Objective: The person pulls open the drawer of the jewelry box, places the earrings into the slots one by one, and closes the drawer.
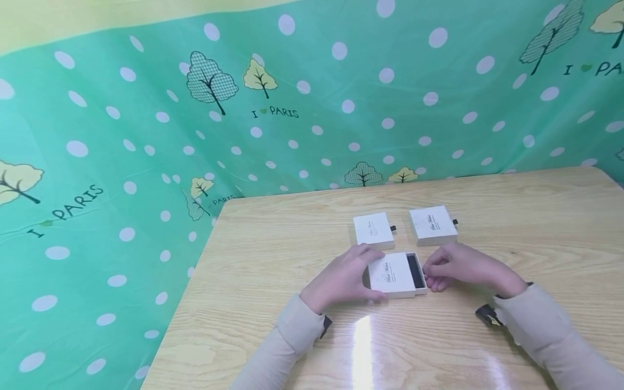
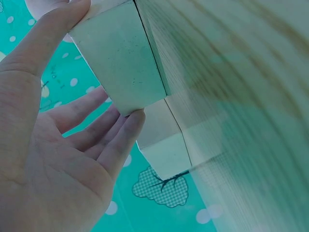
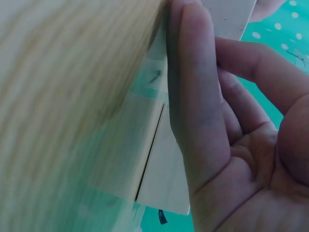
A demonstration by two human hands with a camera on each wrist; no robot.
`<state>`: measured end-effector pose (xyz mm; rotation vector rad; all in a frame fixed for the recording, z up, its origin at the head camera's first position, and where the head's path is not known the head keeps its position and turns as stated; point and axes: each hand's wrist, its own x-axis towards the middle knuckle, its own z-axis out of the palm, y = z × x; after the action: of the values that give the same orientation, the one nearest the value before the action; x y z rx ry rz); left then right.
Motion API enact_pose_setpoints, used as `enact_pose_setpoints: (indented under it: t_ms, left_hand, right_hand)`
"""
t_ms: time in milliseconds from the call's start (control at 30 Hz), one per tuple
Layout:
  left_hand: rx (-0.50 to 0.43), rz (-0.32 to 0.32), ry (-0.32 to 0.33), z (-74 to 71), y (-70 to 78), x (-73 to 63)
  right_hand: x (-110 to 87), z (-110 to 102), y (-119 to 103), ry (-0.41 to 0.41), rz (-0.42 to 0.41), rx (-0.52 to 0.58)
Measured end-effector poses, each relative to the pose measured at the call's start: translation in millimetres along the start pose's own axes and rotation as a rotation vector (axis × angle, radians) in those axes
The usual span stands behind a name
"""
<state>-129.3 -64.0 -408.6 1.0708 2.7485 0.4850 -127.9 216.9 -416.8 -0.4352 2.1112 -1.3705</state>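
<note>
A white sliding drawer box [image 1: 396, 275] with dark script lettering lies on the table, its drawer [image 1: 417, 273] pulled partway out to the right and showing a black interior. My left hand [image 1: 345, 277] grips the sleeve from the left, thumb on the near side and fingers at the far side. In the left wrist view, the thumb and fingertips sit against the edges of the box's end [image 2: 118, 60]. At the drawer's right end, my right hand [image 1: 455, 266] pinches with thumb and forefinger, and the pull tab there is mostly hidden by the fingers.
Two similar white boxes stand behind: one [image 1: 372, 228] just beyond the left hand, the other [image 1: 433, 223] farther right, each with a black tab on its right side. The wooden table [image 1: 263, 244] meets a green dotted cloth [image 1: 312, 97] at the back and left.
</note>
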Motion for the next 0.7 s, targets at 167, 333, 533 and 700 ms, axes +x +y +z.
enact_pose_setpoints:
  t_ms: [167, 333, 533, 700]
  left_hand:
    - [0.009, 0.002, 0.001, 0.2, -0.1, 0.2]
    - [0.01, 0.005, 0.011, 0.7, 0.1, 0.3]
    - [0.012, 0.001, 0.003, 1.1, 0.1, 0.2]
    - [0.017, 0.0, -0.005, 1.3, -0.1, 0.3]
  right_hand:
    - [-1.0, -3.7, 1.4, -0.009, 0.006, -0.004]
    - [-2.7, -7.9, 2.1, -0.034, 0.006, -0.015]
    - [-4.8, -11.5, 3.4, -0.069, -0.009, -0.003]
    - [-6.5, -16.7, 7.2, -0.081, -0.013, -0.014]
